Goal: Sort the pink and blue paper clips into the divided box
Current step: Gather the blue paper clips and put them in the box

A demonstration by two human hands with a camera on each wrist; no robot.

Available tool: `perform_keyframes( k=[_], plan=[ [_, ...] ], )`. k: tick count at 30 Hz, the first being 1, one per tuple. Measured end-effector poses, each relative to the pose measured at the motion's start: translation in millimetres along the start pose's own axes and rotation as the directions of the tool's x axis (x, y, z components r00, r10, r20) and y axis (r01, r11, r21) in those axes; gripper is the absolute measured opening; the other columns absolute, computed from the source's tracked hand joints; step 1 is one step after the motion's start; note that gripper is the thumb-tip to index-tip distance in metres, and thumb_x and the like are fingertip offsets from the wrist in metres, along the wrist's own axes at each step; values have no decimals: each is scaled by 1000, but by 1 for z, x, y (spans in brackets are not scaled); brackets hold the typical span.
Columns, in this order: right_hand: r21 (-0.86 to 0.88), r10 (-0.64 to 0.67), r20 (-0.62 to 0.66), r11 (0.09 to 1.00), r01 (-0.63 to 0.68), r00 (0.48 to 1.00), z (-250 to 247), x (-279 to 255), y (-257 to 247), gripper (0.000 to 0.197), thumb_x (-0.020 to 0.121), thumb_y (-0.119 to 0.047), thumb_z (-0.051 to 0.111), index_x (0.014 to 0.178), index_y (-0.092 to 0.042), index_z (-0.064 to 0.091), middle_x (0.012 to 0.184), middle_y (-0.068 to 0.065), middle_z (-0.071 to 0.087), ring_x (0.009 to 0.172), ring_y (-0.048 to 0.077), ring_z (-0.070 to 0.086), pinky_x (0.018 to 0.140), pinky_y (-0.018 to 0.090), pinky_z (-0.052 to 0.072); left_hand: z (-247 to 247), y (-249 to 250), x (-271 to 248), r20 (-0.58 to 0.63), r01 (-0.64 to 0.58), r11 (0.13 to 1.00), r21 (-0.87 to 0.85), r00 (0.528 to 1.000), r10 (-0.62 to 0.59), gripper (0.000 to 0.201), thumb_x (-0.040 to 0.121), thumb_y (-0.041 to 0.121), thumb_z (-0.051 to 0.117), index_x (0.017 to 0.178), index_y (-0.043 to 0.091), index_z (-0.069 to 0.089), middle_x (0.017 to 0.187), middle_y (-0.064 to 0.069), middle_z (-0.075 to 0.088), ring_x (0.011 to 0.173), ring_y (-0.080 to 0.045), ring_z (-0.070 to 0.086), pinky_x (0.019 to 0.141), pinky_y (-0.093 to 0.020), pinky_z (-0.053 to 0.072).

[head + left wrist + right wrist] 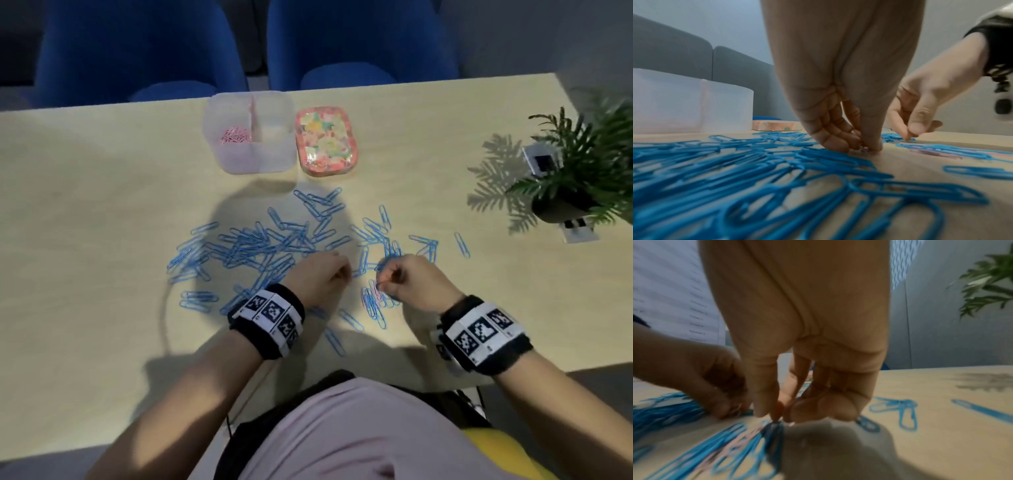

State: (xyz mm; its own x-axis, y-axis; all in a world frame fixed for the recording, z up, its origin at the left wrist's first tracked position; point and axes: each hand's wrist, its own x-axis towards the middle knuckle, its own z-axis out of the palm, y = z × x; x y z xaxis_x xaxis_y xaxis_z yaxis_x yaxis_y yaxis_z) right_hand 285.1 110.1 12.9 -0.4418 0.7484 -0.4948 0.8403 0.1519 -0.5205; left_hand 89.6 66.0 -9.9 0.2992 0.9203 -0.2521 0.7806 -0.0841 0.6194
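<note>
Blue paper clips (260,246) lie scattered over the middle of the wooden table (102,205). The translucent divided box (251,161) stands at the back, with pink clips (234,135) in its left compartment. My left hand (346,272) is down on the table at the pile's right edge, fingertips (871,146) pinching a small pale pinkish clip (865,148). My right hand (383,282) pinches the top end of a blue clip (774,426) in a small bunch of blue and pink clips (375,301). The two hands are a few centimetres apart.
A flowered lid (327,142) lies just right of the box. A potted plant (575,178) and a table socket (579,233) stand at the far right. Blue chairs (359,44) are behind the table. Loose blue clips (462,245) lie to the right.
</note>
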Motion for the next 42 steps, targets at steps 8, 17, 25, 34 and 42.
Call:
perform_keyframes(
  k=[8,17,25,34,42],
  plan=[
    [-111,65,-289,989,-101,955,25,-4,-7,9,80,-26,61,78,-17,61,86,3,67,89,28,61,69,30,42,-6,-2,-6,-97,125,936,-330,981,-166,14,89,5,51,93,9,63,89,0,60,74,-11,54,69,-21,40],
    [464,143,-451,881,94,881,9,3,5,24,87,5,49,73,-15,52,68,-1,54,52,-3,54,53,7,40,-12,7,0,68,300,674,-675,935,-349,33,92,0,34,76,18,57,66,0,49,64,-10,45,61,-19,37],
    [184,8,-275,982,45,961,21,-10,18,13,79,-9,64,73,-21,60,64,6,57,62,18,51,65,31,44,11,21,5,64,218,944,-246,976,-209,20,85,40,60,85,20,58,66,10,50,65,-12,48,64,-26,35],
    [464,122,-284,886,24,951,20,-8,20,29,75,-2,73,59,-18,55,57,0,43,42,1,42,49,13,36,15,31,20,71,227,972,-60,972,-222,16,87,32,56,86,16,61,82,1,61,82,-21,57,69,-27,36],
    [749,242,-254,661,33,936,8,-20,24,27,84,12,54,70,-12,56,61,7,54,35,-2,47,40,7,38,-17,10,17,-132,258,946,-194,949,-286,7,85,27,60,86,20,62,58,10,37,55,-4,38,54,-26,29]
  ],
)
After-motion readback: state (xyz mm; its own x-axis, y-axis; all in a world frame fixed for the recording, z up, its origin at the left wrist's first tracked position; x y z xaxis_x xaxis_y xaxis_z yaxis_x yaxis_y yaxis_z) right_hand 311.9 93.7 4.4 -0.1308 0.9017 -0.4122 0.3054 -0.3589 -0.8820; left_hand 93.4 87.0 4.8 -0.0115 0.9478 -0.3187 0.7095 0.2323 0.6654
